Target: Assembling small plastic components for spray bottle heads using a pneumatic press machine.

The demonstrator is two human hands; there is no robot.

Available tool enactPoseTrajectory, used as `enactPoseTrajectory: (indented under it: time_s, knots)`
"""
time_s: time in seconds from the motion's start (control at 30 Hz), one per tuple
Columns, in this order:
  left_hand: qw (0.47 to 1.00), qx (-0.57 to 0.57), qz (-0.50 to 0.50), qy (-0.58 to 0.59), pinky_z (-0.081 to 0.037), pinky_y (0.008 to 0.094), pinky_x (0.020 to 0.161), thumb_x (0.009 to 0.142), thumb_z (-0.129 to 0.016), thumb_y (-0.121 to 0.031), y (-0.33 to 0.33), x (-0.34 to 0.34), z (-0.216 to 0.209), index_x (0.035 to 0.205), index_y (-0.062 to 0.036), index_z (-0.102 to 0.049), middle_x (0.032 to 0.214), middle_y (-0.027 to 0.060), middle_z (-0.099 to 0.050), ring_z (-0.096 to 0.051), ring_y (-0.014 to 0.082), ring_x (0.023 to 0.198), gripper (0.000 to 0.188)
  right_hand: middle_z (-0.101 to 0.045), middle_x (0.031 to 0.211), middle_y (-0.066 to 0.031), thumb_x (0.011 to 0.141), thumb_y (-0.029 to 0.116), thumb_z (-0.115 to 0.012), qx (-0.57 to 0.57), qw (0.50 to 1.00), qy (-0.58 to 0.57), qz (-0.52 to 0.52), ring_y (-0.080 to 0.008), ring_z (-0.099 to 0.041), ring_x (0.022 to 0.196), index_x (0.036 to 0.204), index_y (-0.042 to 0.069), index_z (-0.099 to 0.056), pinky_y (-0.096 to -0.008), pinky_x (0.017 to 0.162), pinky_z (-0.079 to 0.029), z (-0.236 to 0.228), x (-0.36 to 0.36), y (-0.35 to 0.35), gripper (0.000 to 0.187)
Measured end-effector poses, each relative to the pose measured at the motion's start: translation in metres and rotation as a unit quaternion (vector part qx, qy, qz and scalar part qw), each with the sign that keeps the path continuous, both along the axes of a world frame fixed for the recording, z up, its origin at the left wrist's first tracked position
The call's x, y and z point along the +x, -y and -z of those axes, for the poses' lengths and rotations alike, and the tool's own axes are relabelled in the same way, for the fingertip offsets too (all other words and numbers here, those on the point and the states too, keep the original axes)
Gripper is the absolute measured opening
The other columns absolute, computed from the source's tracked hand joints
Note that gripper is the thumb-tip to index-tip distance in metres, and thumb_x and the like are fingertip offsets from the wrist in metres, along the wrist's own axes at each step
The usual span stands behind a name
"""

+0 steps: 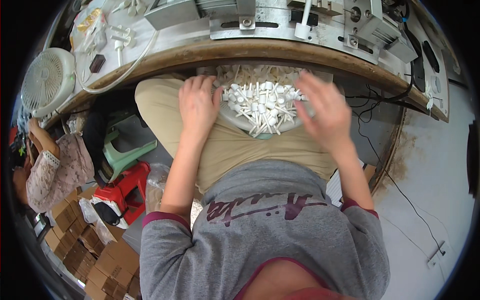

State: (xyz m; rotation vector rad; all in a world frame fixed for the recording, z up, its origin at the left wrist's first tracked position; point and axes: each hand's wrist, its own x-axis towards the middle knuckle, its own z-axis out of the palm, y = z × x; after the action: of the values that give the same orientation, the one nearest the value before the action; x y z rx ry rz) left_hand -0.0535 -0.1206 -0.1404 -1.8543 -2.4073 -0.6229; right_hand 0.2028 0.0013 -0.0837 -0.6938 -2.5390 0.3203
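A shallow pale basin [232,119] rests on my lap, filled with small white plastic parts [261,104], each with a thin stem and a cylindrical head. My left hand [198,101] lies at the basin's left edge, its fingers laid forward and its thumb apart, near the rim. Whether it presses on the rim cannot be made out. Over the right side of the basin, my right hand [326,110] is smeared by motion, its thumb and fingers spread. No part shows in it. Behind the heap, clear plastic and paler pieces [250,75] lie partly under the workbench edge.
The wooden-edged workbench [235,50] curves ahead, carrying metal fixtures [247,22] and a white stemmed part [303,30]. A white fan [48,82] stands left. Beyond it sits another person [60,167] near stools [122,192] and cardboard boxes [107,270]. Black cables [372,102] hang at right.
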Motion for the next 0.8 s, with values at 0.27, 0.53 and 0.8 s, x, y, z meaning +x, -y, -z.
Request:
enactPoseTrajectory:
  time_s: [0.27, 0.53, 0.8]
  knots:
    - [0.888, -0.436, -0.119, 0.086, -0.044, 0.0422, 0.108, 0.091, -0.062, -0.027, -0.064, -0.026, 0.029, 0.140, 0.0005, -0.051, 0.142, 0.0242, -0.054, -0.051, 0.0341, 0.133, 0.058, -0.040, 0.158, -0.0084, 0.076, 0.005, -0.070, 0.035, 0.973, 0.159, -0.164, -0.0300, -0.042, 0.143, 0.149, 0.023, -0.046, -0.0529, 0.108, -0.040, 0.113, -0.014, 0.025, 0.079]
    - [0.947, -0.281, -0.151, 0.046, -0.049, 0.0446, 0.105, 0.094, -0.054, -0.022, -0.058, -0.073, 0.118, 0.144, -0.0083, -0.052, 0.148, 0.0193, -0.051, -0.055, 0.0338, 0.131, 0.051, -0.054, 0.139, -0.0147, 0.067, 0.039, -0.085, -0.060, 0.958, 0.246, -0.131, -0.0321, -0.051, 0.129, 0.149, 0.027, -0.044, -0.0490, 0.099, -0.045, 0.135, -0.054, -0.009, 0.092]
    - [0.917, -0.369, -0.123, 0.086, -0.050, 0.0461, 0.103, 0.092, -0.055, -0.018, -0.070, -0.061, 0.073, 0.137, -0.0078, -0.059, 0.141, 0.0188, -0.059, -0.059, 0.0340, 0.128, 0.046, -0.049, 0.146, -0.0184, 0.068, 0.040, -0.081, -0.087, 0.969, 0.232, 0.012, -0.0375, -0.047, 0.134, 0.144, 0.015, -0.049, -0.0492, 0.115, -0.033, 0.129, -0.074, -0.051, 0.086]
